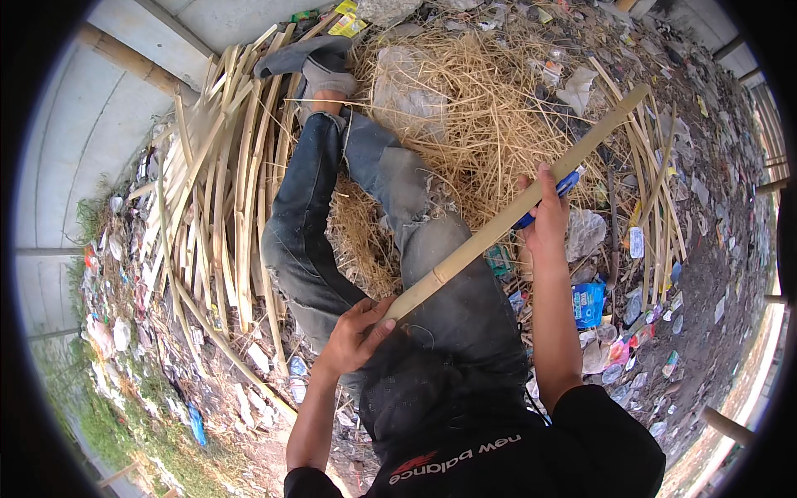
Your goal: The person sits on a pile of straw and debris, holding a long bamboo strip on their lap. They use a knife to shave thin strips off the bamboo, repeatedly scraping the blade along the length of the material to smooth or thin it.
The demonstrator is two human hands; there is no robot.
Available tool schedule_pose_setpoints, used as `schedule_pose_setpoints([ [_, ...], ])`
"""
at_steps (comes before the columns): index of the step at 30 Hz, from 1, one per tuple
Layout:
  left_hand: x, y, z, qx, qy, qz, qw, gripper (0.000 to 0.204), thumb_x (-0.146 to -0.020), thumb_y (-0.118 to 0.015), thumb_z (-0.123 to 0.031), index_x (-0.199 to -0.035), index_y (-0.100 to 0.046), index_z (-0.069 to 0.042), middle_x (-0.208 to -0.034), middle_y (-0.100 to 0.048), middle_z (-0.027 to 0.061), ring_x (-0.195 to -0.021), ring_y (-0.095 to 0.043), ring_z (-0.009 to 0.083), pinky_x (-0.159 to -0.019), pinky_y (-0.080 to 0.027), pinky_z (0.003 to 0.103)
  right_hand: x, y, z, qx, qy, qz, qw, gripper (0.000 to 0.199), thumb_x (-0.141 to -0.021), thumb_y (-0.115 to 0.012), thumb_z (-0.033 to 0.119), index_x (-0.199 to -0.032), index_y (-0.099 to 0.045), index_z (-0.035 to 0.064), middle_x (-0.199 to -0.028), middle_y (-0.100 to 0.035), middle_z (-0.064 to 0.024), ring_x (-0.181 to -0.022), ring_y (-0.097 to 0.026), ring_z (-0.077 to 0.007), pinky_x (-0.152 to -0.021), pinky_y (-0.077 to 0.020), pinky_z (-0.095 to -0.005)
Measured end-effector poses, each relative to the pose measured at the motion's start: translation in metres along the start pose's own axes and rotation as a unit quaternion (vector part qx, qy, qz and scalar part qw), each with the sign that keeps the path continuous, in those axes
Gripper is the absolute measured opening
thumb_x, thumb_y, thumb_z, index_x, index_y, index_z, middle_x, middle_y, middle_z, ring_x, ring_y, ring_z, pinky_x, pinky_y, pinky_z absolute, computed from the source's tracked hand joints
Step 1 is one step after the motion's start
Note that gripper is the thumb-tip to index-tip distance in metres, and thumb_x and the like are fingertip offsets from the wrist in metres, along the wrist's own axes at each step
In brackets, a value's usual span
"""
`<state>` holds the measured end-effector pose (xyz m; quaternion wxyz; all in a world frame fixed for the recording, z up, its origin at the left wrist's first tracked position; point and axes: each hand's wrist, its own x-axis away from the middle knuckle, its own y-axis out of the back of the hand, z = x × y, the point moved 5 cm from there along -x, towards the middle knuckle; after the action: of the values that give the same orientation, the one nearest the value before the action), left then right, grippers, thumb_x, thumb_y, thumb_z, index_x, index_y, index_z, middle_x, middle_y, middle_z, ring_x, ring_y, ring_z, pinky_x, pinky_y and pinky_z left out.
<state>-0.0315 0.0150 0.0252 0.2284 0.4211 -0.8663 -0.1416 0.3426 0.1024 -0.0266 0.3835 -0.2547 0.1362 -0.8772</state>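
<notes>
A long, flat bamboo strip [490, 229] slants across my lap, its far end up to the right. My left hand [355, 335] grips the near end over my thigh, thumb on top. Farther along, my right hand [546, 214] is closed about the strip, its thumb lying on the upper face. A blue-handled tool [568, 183] is also in my right hand, crossing beneath the strip. Most of the tool is hidden by the strip and fingers, so its kind cannot be made out.
Many split bamboo strips [249, 191] lie piled at the left beside my leg. Straw-like shavings [481, 108] heap in front of my legs. More thin strips [656, 191] lie at the right, near a blue packet [589, 305] among scattered litter. A pale wall [83, 108] stands at the far left.
</notes>
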Motion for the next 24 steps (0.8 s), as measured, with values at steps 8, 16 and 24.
schedule_pose_setpoints([
  [8, -0.011, -0.012, -0.01, 0.012, -0.04, -0.006, 0.999, 0.047, -0.109, -0.055, -0.025, -0.144, -0.055, 0.006, -0.108, -0.063, 0.0242, -0.102, -0.066, 0.0394, -0.092, -0.051, 0.044, -0.003, -0.018, 0.014, 0.023, 0.01, 0.031, 0.999, 0.037, -0.1, -0.075, 0.031, -0.12, -0.061, 0.0034, -0.097, -0.07, -0.0117, -0.066, -0.057, -0.0068, -0.053, -0.0409, -0.0229],
  [16, -0.028, -0.037, -0.009, 0.038, 0.01, 0.05, 0.998, 0.051, -0.109, -0.055, -0.032, -0.142, -0.056, 0.007, -0.121, -0.066, 0.0294, -0.114, -0.066, 0.0417, -0.099, -0.051, 0.044, 0.014, -0.014, 0.006, 0.139, -0.039, 0.111, 0.983, 0.038, -0.102, -0.067, 0.036, -0.117, -0.061, 0.0023, -0.104, -0.074, -0.0168, -0.052, -0.045, -0.0055, -0.054, -0.0421, -0.0269],
  [24, -0.036, -0.048, 0.007, 0.098, 0.048, 0.08, 0.991, 0.054, -0.107, -0.057, -0.035, -0.144, -0.056, 0.005, -0.118, -0.069, 0.0276, -0.11, -0.069, 0.0391, -0.098, -0.052, 0.042, 0.012, 0.018, -0.008, 0.189, -0.098, 0.099, 0.972, 0.045, -0.103, -0.064, 0.046, -0.116, -0.062, 0.0034, -0.103, -0.074, -0.0144, -0.052, -0.047, -0.0074, -0.052, -0.0416, -0.0267],
])
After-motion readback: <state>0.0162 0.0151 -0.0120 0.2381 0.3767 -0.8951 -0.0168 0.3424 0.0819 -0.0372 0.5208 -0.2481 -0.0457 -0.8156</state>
